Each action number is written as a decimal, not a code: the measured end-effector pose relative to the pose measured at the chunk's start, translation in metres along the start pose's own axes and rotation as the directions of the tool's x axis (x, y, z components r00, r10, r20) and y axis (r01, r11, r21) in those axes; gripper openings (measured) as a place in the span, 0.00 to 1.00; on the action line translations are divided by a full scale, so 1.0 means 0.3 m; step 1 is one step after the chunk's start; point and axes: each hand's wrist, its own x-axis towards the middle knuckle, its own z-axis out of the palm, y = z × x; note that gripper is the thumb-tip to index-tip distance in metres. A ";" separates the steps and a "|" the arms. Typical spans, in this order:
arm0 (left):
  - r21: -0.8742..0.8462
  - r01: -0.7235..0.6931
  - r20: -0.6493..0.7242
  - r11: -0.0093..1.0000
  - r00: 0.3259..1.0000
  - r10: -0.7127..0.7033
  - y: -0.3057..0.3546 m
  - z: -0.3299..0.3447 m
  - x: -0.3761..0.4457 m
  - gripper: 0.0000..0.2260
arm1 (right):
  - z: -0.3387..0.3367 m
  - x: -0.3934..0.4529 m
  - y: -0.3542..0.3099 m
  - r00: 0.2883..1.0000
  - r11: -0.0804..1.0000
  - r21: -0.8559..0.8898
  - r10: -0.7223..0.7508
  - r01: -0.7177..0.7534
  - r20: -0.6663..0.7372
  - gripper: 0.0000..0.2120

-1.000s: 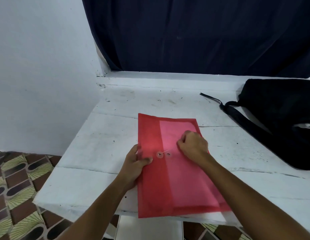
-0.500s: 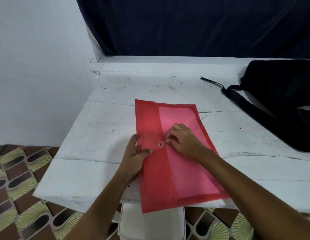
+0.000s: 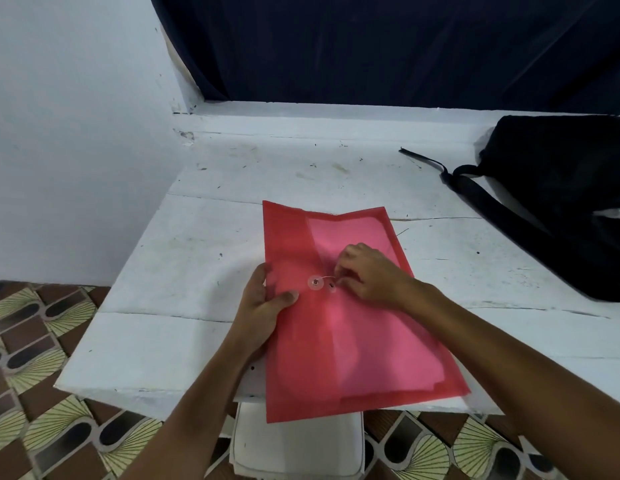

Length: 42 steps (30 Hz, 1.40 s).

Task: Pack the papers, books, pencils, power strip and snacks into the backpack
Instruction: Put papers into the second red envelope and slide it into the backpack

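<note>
On the white table [image 3: 184,258], the left hand [image 3: 263,303] grips the red string-tie envelope [image 3: 353,341] at its left edge, thumb on top. The right hand [image 3: 367,271] pinches its closure string [image 3: 325,278]. The envelope's near end overhangs the table edge; the black backpack [image 3: 561,199] lies well apart.

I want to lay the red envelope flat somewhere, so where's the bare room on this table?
Bare tabletop lies between the red envelope and the left edge, and along the back toward the wall ledge. The right side is crowded by the black backpack and its strap. Both hands, left hand and right hand, occupy the middle.
</note>
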 end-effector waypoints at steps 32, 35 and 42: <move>-0.404 0.409 -0.015 0.818 0.892 -0.453 0.040 0.017 0.006 0.19 | -0.077 -0.117 -0.193 0.987 0.831 -0.539 -0.071 0.137 0.143 0.13; -0.399 0.390 -0.013 0.830 0.902 -0.431 0.047 0.021 0.002 0.14 | -0.073 -0.113 -0.289 0.986 0.791 -0.590 -0.113 0.165 0.124 0.15; -0.226 0.376 -0.060 0.899 0.916 -0.398 0.051 0.014 -0.001 0.09 | -0.044 0.057 -0.266 0.894 0.879 -0.253 -0.321 0.404 0.314 0.07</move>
